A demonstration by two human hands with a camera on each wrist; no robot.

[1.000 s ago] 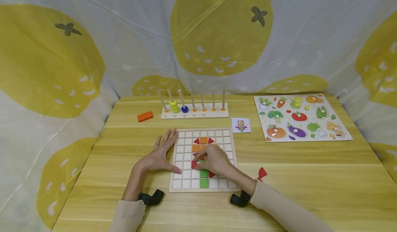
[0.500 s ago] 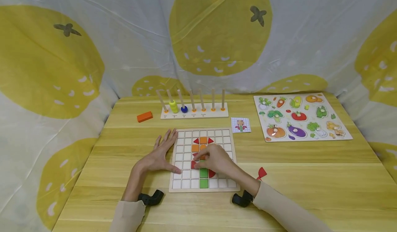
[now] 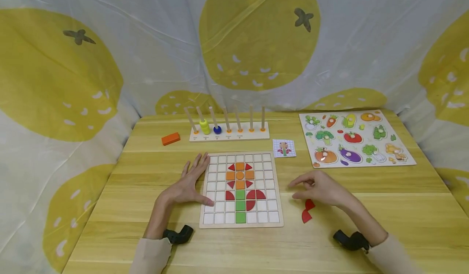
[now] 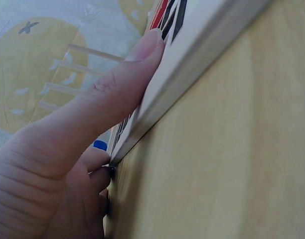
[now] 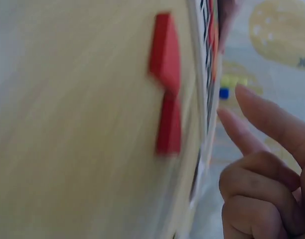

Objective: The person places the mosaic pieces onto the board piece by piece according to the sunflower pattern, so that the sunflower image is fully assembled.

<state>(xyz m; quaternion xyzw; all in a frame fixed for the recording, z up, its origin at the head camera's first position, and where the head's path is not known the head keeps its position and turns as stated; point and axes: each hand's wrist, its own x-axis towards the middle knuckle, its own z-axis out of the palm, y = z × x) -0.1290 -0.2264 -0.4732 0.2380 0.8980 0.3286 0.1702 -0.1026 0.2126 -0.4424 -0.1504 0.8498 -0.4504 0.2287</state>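
Note:
A wooden grid board (image 3: 219, 218) lies mid-table, bearing orange, red and green pieces in a flower shape. My left hand (image 3: 187, 184) rests along its left side, fingers spread; in the left wrist view the thumb (image 4: 120, 82) lies over the board's edge. To the right of the board hovers my right hand (image 3: 320, 189), thumb and index finger stretched apart with nothing between them, other fingers curled. Two red quarter-circle pieces, one (image 3: 310, 204) by the hand and one (image 3: 306, 215) nearer me, lie on the table corner to corner. A red quarter-circle (image 3: 229, 195) sits left of the green column.
Behind the board stands a peg rack (image 3: 256, 134) with yellow and blue beads. A small pattern card (image 3: 284, 148) is at the board's back right corner. A vegetable puzzle (image 3: 370, 137) lies far right, an orange block (image 3: 170, 139) back left. A patterned cloth hangs behind.
My right hand has left the board and swung right, over beside the loose red pieces. The red quarter-circle it was fingering stays on the board. My left hand has not moved.

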